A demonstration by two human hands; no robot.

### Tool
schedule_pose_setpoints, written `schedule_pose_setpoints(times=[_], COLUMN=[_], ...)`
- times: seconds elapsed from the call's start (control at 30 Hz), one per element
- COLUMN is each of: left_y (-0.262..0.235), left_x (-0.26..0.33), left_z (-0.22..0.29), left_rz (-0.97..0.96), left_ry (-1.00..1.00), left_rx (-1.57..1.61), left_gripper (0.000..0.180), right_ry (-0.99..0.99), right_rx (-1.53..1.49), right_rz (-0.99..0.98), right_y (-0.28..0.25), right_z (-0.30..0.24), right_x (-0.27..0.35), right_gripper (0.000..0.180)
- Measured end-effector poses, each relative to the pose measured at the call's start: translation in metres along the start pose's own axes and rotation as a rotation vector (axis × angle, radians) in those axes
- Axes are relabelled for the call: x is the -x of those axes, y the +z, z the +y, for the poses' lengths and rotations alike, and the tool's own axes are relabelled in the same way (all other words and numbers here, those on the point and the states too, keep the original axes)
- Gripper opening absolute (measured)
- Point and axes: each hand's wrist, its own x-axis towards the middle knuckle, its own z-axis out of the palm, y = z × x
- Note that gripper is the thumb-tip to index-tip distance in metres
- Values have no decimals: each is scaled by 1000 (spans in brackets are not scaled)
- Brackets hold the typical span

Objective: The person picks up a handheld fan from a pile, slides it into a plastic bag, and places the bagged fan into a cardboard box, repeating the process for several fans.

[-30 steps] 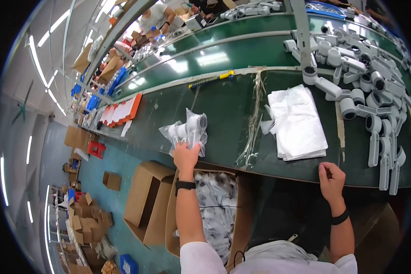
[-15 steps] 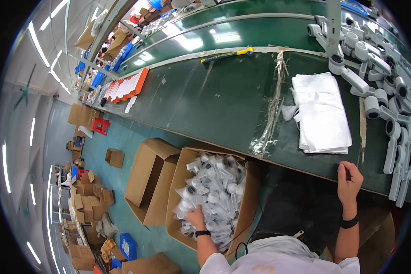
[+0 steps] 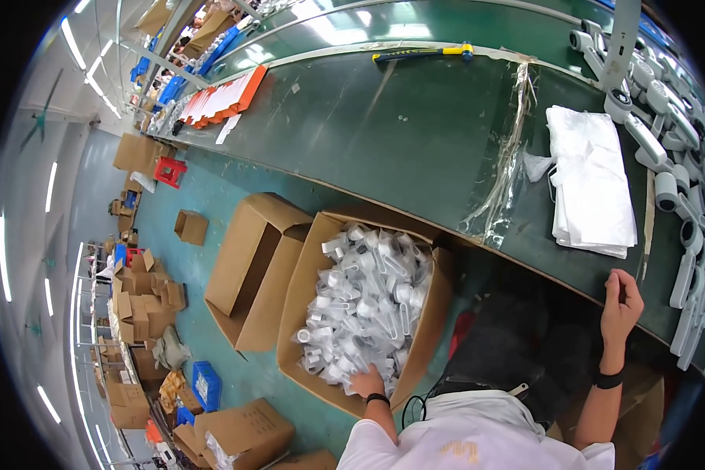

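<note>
Head view: touching bagged parts [image 3: 368, 301] in carton [image 3: 429, 325] with left hand [image 3: 368, 382].
Holding right hand [image 3: 620, 302] near bench [image 3: 415, 149] edge with narrowly curled fingers; cannot tell left fingers' grip.

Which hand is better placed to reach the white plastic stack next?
Likely the right hand: it's near the white plastic stack, while the left hand is down in the carton.
</note>
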Motion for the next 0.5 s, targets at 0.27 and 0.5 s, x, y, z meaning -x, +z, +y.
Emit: schedule_pose_setpoints(times=[0.27, 0.5], left_y=[-47, -149], left_x=[20, -25], left_z=[69, 168], left_rz=[-117, 502], left_ry=[69, 688], left_rx=[-64, 785], left_gripper=[53, 22], right_ry=[-11, -125], right_rx=[62, 94], right_rz=[22, 114], right_y=[-18, -7], right_z=[-7, -21], right_x=[-3, -11], right_gripper=[11, 3])
